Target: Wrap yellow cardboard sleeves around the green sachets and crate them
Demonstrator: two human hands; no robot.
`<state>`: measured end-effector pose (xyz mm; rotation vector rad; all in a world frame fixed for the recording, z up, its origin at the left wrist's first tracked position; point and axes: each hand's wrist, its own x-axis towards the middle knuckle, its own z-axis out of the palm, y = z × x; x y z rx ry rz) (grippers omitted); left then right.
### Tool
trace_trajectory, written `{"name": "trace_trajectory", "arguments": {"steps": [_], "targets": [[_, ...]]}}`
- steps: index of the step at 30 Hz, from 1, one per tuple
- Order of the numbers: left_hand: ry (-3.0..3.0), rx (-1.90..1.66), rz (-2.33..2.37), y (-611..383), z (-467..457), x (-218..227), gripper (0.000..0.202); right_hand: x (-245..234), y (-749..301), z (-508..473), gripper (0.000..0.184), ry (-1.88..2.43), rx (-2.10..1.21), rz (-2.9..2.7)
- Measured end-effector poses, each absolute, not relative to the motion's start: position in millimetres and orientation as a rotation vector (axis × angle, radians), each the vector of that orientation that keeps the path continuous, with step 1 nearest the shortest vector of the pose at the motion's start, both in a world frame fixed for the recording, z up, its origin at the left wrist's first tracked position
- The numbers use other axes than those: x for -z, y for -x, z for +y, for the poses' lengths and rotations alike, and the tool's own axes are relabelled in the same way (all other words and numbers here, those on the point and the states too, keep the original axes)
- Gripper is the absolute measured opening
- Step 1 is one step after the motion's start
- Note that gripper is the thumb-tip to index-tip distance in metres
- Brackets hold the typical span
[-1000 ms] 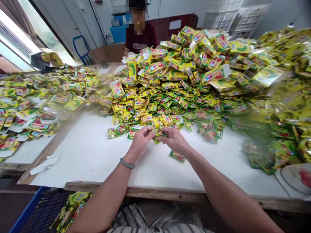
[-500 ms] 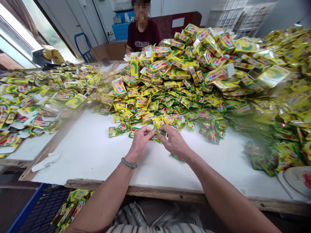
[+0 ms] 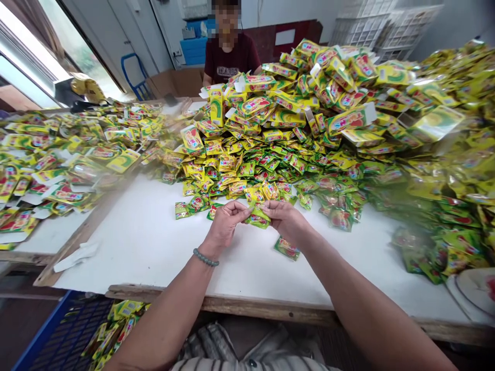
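My left hand point(image 3: 226, 224), with a beaded bracelet at the wrist, and my right hand point(image 3: 284, 221) both pinch a small strip of yellow-green foil sachets point(image 3: 257, 218) between them. The strip's far end touches the front of a large heap of yellow, green and red sachets point(image 3: 270, 134). One loose sachet point(image 3: 286, 248) lies on the white table top point(image 3: 154, 257) just below my right hand. The sachets' printed text is too small to read.
A second heap of sachets point(image 3: 58, 159) covers a table on the left. A person in a maroon shirt point(image 3: 230, 59) sits beyond the heap. A blue crate point(image 3: 65, 335) holding sachets stands below the wooden table edge point(image 3: 232, 304). White crates point(image 3: 386, 26) stand at the back right.
My hands have come level and the strip now shows clearly between them. My right hand has moved up off the loose sachet, which lay partly hidden beneath it.
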<state>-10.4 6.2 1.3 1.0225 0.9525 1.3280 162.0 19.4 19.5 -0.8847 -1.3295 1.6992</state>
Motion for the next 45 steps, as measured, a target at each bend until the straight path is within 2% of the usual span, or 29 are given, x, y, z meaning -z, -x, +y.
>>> {"name": "trace_trajectory", "arguments": {"steps": [3,6,14,20,23,28,30,33,36,39,41,43,45], "targets": [[-1.189,-1.311,1.038,10.5,5.9,-1.1,0.026,-21.4,-164.0,19.8,0.042,1.051,-1.426,-1.657],[-1.359,-1.248,1.147,9.3,6.3,0.1,0.026,-20.8,-165.0,18.8,0.040,1.185,-1.075,-1.982],[-1.314,-1.220,1.201,7.0,12.6,4.9,0.029,-19.6,-164.0,21.0,0.025,1.355,-0.864,-2.124],[-1.502,-1.086,1.918,8.6,41.7,-6.8,0.039,-21.2,-170.6,30.8,0.028,1.478,-0.723,-1.794],[-1.700,-1.013,2.047,-0.7,56.9,-5.6,0.041,-18.2,-172.0,33.3,0.026,1.476,-0.731,-1.750],[-1.680,-1.134,1.857,-11.6,62.5,4.9,0.034,-12.4,-173.7,37.3,0.028,1.479,-0.768,-1.638],[-1.488,-1.215,1.678,-9.4,55.8,6.6,0.035,-10.4,-172.8,38.7,0.035,1.366,-0.923,-1.529],[-1.156,-1.290,1.360,-5.3,38.5,3.2,0.044,-7.5,-167.1,38.1,0.044,1.099,-1.260,-1.375],[-1.021,-1.322,1.159,-6.2,19.1,-3.2,0.056,-4.8,-159.7,35.0,0.048,1.103,-1.250,-1.376],[-0.916,-1.312,1.064,-9.8,5.9,-5.6,0.048,-3.3,-155.1,31.0,0.042,1.283,-0.951,-1.517],[-0.862,-1.315,1.015,-11.4,2.1,-4.1,0.043,-2.9,-152.9,27.9,0.028,1.329,-0.795,-1.618],[-0.853,-1.344,1.016,-11.7,1.3,-1.4,0.045,-2.1,-150.5,24.8,0.014,1.328,-0.752,-1.673],[-0.873,-1.364,1.047,-10.6,2.4,0.7,0.051,-1.1,-148.5,22.4,0.011,1.310,-0.827,-1.675]]}}
